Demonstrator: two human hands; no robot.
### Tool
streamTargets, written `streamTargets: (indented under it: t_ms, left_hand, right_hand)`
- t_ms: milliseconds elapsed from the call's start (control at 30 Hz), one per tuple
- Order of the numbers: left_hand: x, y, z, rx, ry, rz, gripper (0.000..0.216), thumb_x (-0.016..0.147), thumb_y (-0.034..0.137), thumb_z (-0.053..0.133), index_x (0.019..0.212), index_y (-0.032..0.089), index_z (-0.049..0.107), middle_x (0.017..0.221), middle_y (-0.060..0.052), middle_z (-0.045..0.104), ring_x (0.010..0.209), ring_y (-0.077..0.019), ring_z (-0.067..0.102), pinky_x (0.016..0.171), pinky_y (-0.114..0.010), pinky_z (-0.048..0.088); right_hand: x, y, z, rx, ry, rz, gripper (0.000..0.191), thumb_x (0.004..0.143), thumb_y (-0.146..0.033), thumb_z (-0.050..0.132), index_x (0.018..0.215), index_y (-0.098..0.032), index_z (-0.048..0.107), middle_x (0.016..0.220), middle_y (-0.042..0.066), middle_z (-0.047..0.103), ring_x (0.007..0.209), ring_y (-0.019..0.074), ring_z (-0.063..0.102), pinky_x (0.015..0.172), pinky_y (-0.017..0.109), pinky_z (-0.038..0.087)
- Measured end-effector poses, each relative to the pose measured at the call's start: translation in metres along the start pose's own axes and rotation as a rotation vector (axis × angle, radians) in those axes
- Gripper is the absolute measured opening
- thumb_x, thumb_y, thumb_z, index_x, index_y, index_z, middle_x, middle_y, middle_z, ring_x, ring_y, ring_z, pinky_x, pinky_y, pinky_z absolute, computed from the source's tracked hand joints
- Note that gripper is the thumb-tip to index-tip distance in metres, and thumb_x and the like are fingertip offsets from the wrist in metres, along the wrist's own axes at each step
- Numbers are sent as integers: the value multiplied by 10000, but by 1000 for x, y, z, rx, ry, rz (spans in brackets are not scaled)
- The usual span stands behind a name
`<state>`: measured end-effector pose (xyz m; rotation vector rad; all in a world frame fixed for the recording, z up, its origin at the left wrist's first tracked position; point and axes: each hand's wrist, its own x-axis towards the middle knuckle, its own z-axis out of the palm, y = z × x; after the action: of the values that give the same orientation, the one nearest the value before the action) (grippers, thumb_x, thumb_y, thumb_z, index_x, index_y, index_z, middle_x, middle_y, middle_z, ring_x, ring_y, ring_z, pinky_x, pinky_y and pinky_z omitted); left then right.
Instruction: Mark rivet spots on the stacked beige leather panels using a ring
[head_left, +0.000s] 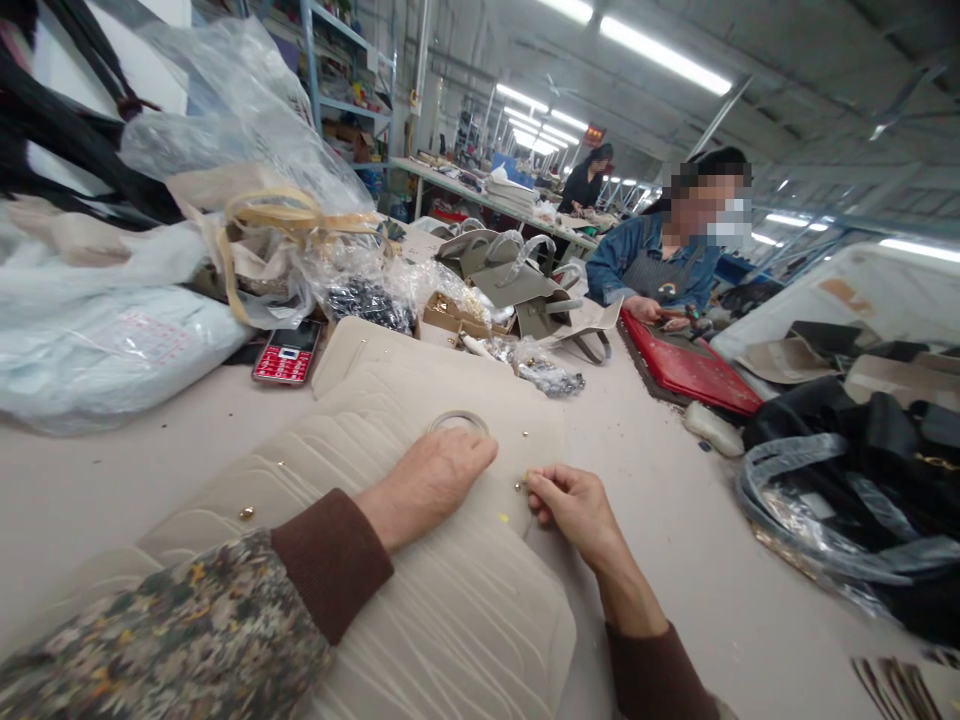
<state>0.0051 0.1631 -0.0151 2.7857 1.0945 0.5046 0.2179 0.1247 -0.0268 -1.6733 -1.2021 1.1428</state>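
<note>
We rest our left hand (431, 480) palm down on a beige quilted bag panel (450, 620) that lies flat on the table (660, 470) right in front of us. Its fingers lie close together and slightly curled, pressing on the fabric and gripping nothing. Just past the fingertips a thin ring (459, 420) lies on the panel.

Our right hand (574, 505) sits at the panel's right edge, thumb and forefinger pinched shut on a tiny gold stud (524, 477), the other fingers curled in. The two hands are near each other but apart. More gold studs dot the panel, one (246, 513) near our left sleeve.

Beyond the panel lie a red phone (287, 352), heaps of clear plastic bags (247, 110), a small cardboard box (450, 315) of fittings and several grey handbags (517, 280). Across the table a person in a denim jacket (637, 260) works with both hands over a red mat (686, 365). Black bags (862, 440) in plastic are piled at our right.
</note>
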Motion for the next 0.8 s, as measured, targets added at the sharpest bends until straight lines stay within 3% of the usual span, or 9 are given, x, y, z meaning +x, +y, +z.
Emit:
streamTargets:
  t_ms: [333, 633, 733, 800]
  left_hand:
    - [1, 1, -5, 44, -103, 19, 162, 923, 77, 432, 874, 174, 552, 867, -66, 599, 803, -222, 521, 739, -353, 411]
    - [-2, -3, 0, 25, -75, 50, 145, 893, 67, 452, 869, 180, 539, 841, -66, 585, 791, -223, 503, 697, -341, 408]
    - [-3, -3, 1, 26, -77, 51, 141, 885, 64, 459, 870, 177, 542, 845, -69, 587, 788, -221, 502, 694, -338, 409]
    - [-3, -4, 1, 20, -76, 49, 138, 882, 66, 463, 872, 177, 545, 850, -72, 589, 794, -223, 503, 695, -338, 411]
  right_hand:
    - [0, 8, 3, -171, -17, -29, 268, 737, -396, 671, 743, -129, 703, 514, -23, 598, 425, 87, 493, 425, 193, 412]
    - [-6, -6, 12, -602, 72, -363, 196, 783, -263, 578, 672, -189, 722, 619, 30, 711, 569, 163, 617, 534, 252, 422]
    - [-6, -4, 11, -564, 89, -332, 134, 768, -268, 610, 799, -190, 715, 512, -7, 649, 473, 152, 577, 483, 247, 407]
    - [-5, 0, 7, -428, 92, -219, 225, 771, -323, 635, 938, -176, 675, 456, -50, 589, 388, 138, 524, 414, 232, 382]
